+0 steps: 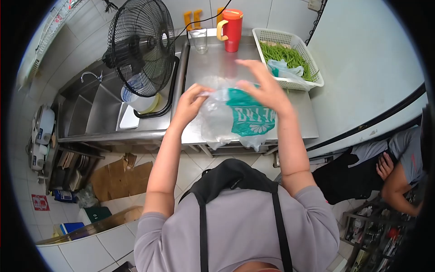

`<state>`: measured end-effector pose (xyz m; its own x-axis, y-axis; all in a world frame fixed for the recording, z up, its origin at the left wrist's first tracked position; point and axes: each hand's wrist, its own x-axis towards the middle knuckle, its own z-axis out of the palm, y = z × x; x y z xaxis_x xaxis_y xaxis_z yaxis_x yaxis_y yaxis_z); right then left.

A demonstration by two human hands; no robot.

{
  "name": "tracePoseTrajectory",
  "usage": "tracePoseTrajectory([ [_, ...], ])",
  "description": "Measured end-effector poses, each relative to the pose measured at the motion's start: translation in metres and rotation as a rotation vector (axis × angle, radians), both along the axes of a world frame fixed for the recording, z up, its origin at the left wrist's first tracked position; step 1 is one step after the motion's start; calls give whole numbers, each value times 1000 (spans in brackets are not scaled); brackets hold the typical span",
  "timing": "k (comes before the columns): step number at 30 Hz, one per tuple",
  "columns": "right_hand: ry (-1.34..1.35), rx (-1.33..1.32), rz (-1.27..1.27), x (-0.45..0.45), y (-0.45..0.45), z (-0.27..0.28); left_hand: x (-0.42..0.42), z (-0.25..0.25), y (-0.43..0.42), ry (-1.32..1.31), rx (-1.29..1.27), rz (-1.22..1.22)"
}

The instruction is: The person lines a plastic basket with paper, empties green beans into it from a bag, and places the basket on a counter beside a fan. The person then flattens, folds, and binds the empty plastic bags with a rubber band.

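Observation:
A clear plastic bag (216,120) with a green printed panel hangs in front of me over the edge of the steel counter (206,68). My left hand (192,102) pinches the bag's upper left edge between thumb and fingers. At the bag's upper right is my right hand (263,88), its fingers stretched apart and slightly blurred. Whether its palm touches the plastic I cannot tell. Beyond that hand, a white plastic basket (318,80) holds long green beans (290,59) and another thin plastic bag (285,70).
A black fan (141,43) stands by the steel sink (102,106) on the left. Toward the wall are a red tumbler (233,31) and a drinking glass (199,41). Another person's hand (385,165) shows at lower right. Flattened cardboard (120,179) lies on the floor.

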<state>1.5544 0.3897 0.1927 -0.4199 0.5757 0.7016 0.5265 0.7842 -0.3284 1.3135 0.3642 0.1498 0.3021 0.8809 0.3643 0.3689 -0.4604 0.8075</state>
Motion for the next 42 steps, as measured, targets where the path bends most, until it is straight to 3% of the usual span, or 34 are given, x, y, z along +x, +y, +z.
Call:
tracePoseTrajectory([
  [2,-184,-59,132,-25,-8,1,20,8,1,-296,21,-32],
  [3,-4,-264,186,-25,-6,-2,25,9,1,-441,31,-53],
  [5,342,-643,294,-17,11,0,29,-2,-8,-128,51,69],
  [6,573,-609,254,-9,11,4,26,-19,-11,64,12,86],
  [8,753,-495,117,23,25,-3,3,-61,-12,510,-101,42],
  [10,616,-342,-137,69,34,-13,-37,-87,-9,146,-390,72],
  [11,474,-211,-267,86,33,-15,-50,-84,-11,92,-371,140],
  [14,427,-191,-301,102,17,-19,-70,-62,-16,2,-416,306],
  [17,299,-194,-195,110,2,-19,-88,-30,-17,-313,-585,321],
  [20,187,-274,-186,127,-1,-33,-112,-20,-19,-568,-581,299],
  [24,487,-519,-128,134,-5,-34,-111,-4,-22,-851,-685,-149],
  [26,696,-605,-49,136,-2,-36,-113,3,-27,-1140,-620,-467],
  [28,888,-648,65,128,2,-43,-103,13,-31,-1502,-491,-588],
  [30,886,-685,-106,101,5,-48,-68,15,-29,-1303,-217,-543],
  [31,884,-700,-189,86,10,-46,-57,6,-27,-1038,-417,-76],
  [33,817,-846,-256,73,33,-72,-59,-82,-16,-551,-369,227],
  [34,722,-776,-341,68,45,-89,-65,-135,-18,-370,-159,78],
  [36,534,-637,-514,57,54,-110,-23,-108,-44,-396,-314,223],
  [37,461,-849,-520,57,45,-107,-29,-114,-44,-308,-410,198],
  [40,548,-401,-381,64,39,-127,-42,-144,-34,-153,-601,166],
  [41,562,-522,-173,74,28,-127,-43,-149,-32,-162,-608,182],
  [42,427,-432,-79,68,13,-125,-43,-153,-31,-171,-617,200],
])
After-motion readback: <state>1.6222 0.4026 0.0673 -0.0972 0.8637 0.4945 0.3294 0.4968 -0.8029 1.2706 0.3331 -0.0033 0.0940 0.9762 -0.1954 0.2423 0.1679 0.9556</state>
